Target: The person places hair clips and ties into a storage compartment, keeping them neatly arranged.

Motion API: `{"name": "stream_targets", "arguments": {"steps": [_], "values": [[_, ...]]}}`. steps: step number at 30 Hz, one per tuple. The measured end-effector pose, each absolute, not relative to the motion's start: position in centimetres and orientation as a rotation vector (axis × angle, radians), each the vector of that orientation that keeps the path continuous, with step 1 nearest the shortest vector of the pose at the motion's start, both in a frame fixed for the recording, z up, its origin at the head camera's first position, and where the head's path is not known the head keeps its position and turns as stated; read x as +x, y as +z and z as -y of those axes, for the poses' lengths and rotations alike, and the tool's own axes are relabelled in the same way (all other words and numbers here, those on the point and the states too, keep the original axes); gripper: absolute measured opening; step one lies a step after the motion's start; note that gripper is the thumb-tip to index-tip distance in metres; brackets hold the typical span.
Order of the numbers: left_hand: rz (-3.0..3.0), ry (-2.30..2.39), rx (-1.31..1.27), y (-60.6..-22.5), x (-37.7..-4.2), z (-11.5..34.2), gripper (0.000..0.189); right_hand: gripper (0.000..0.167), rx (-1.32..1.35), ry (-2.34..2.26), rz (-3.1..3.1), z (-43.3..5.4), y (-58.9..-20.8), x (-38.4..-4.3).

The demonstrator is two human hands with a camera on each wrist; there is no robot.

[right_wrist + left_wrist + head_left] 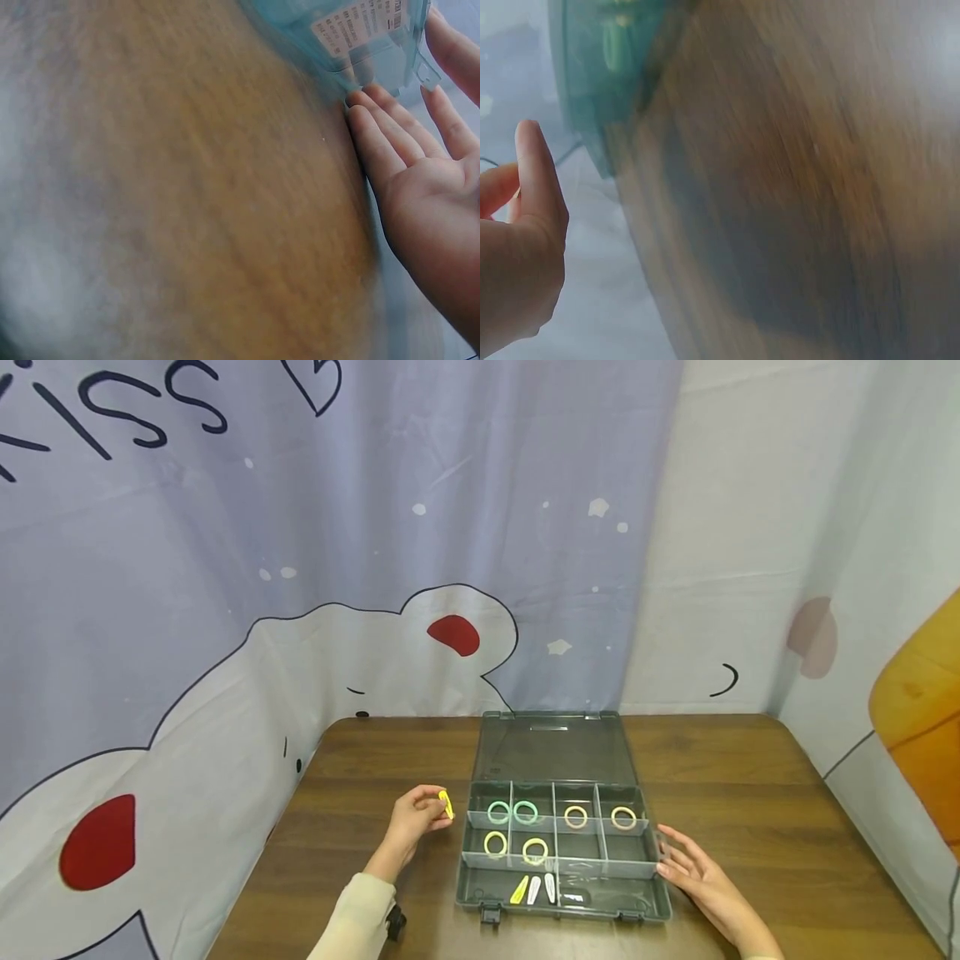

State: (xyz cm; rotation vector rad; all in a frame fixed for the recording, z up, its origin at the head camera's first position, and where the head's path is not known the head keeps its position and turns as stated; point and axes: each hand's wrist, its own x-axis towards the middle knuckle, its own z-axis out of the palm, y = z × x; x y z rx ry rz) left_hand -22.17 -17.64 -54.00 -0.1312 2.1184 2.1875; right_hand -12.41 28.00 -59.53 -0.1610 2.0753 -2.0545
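Note:
My left hand [410, 818] pinches a yellow hair clip [447, 805] above the table, just left of a divided storage box [564, 913]. In the left wrist view the clip is hidden behind my fingers. My right hand [703, 883] rests at the box's right side, its fingertips against the wall and its fingers mostly straight. In the front left compartment lie a yellow clip [520, 890] and two white clips [534, 890]. Behind them, single rings sit in separate compartments: two yellow [495, 833], two green [498, 802] and two peach [575, 807].
The box's transparent grey lid [555, 750] lies folded back toward the curtain [555, 568] behind the table. A latch [491, 913] hangs at the box's front edge. Brown wooden tabletop [720, 768] extends on both sides. A printed label [360, 28] shows on the box.

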Motion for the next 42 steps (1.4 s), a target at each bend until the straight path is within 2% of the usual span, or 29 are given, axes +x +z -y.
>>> {"name": "stream_targets", "arguments": {"steps": [7, 13, 23, 35, 42], "values": [[-2.034, 2.123, 0.000, -53.6, -19.9, 15.9, 0.036, 0.062, -0.157, -2.046, -2.082, -28.0, -59.6, -12.4], [-2.019, 2.017, 0.093, -53.5, -18.0, 14.4, 0.024, 0.063, -0.145, -2.016, -2.091, -28.2, -59.5, -12.5], [-2.085, 1.917, 0.210, -54.0, -15.2, 12.4, 0.017, 0.063, -0.157, -2.028, -2.061, -28.1, -59.1, -12.6], [-2.425, 1.714, 0.326, -55.3, -14.3, 10.8, 0.007, 0.064, -0.149, -2.042, -2.073, -28.1, -59.3, -12.5], [-2.770, 1.457, 0.418, -55.3, -13.6, 10.1, 0.012, 0.064, -0.150, -2.040, -2.073, -28.0, -59.3, -12.3]]}}
